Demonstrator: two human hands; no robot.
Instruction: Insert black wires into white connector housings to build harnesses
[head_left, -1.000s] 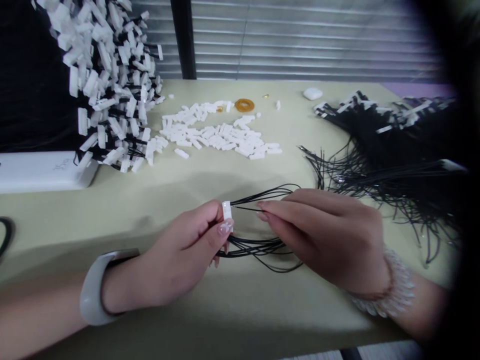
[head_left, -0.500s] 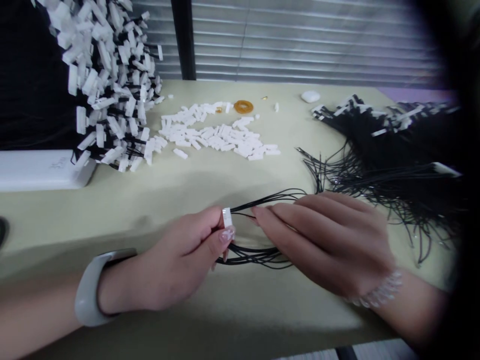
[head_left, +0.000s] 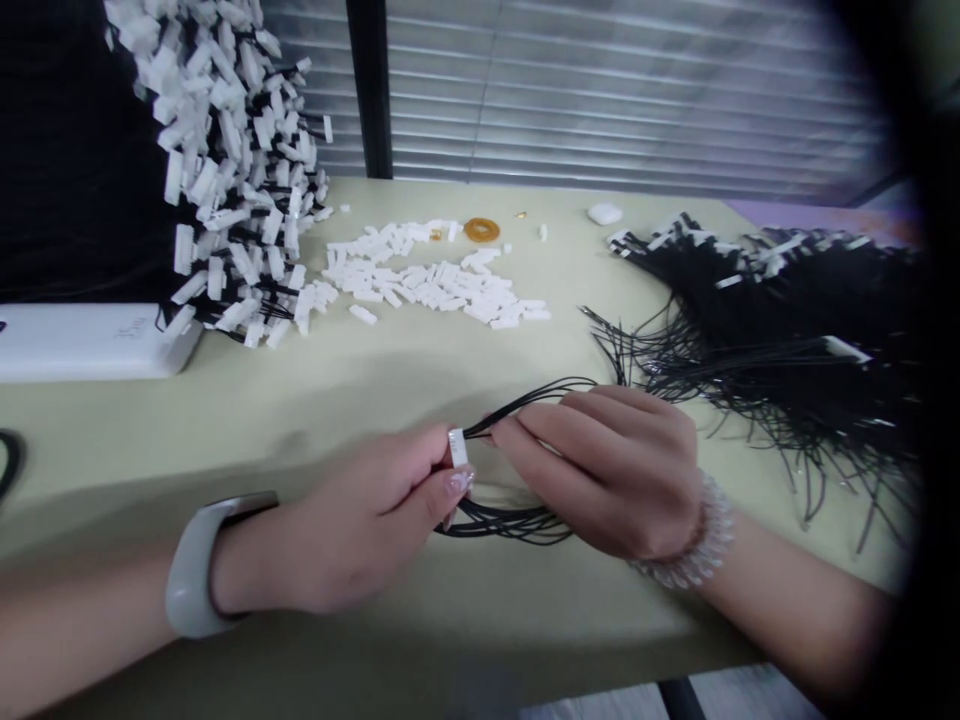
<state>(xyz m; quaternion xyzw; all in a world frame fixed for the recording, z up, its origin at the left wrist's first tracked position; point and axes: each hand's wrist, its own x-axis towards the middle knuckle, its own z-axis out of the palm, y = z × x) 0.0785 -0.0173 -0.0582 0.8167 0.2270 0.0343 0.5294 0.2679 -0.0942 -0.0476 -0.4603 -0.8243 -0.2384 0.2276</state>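
Between thumb and fingers, my left hand (head_left: 375,520) pinches a small white connector (head_left: 457,447). Several thin black wires (head_left: 525,402) run out of the connector's right side toward my right hand. My right hand (head_left: 607,460) is closed on wires, its thumb and index fingertips close to the connector. A looped bundle of black wires (head_left: 510,522) passes below, from behind my left fingers to under my right hand. The wire ends inside my right fist are hidden.
Loose white connectors (head_left: 442,285) lie behind my hands, beside orange rings (head_left: 481,230) and a white lump (head_left: 604,213). Black wires with white ends (head_left: 765,300) heap at right. A connector-tipped bundle (head_left: 225,170) and a white box (head_left: 90,342) stand left.
My right hand has moved left, its fingertips nearer the connector. My left hand still pinches the connector, and the view has shifted slightly.
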